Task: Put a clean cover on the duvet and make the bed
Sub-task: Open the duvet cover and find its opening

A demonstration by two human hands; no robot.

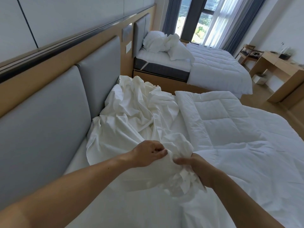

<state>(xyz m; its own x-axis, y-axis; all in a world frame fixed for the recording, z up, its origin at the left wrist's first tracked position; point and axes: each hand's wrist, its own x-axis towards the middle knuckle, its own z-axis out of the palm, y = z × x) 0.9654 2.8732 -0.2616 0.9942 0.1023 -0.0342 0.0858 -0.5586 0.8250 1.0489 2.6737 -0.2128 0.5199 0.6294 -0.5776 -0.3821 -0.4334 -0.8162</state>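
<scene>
A crumpled white duvet cover point(131, 111) lies across the head end of the near bed, bunched up against the grey headboard point(49, 112). The quilted white duvet point(230, 129) is spread over the rest of the bed to the right. My left hand point(148, 153) pinches a fold of the cover between thumb and fingers. My right hand point(195, 168) grips a gathered bunch of the same cover just beside it. Both hands are over the near side of the bed, a few centimetres apart.
A second bed point(213, 66) with rumpled pillows point(158, 41) stands beyond a narrow gap. A wooden desk point(283, 71) and a small white bin point(259, 79) stand at the far right by the window point(197, 18). Wooden floor runs along the beds' right side.
</scene>
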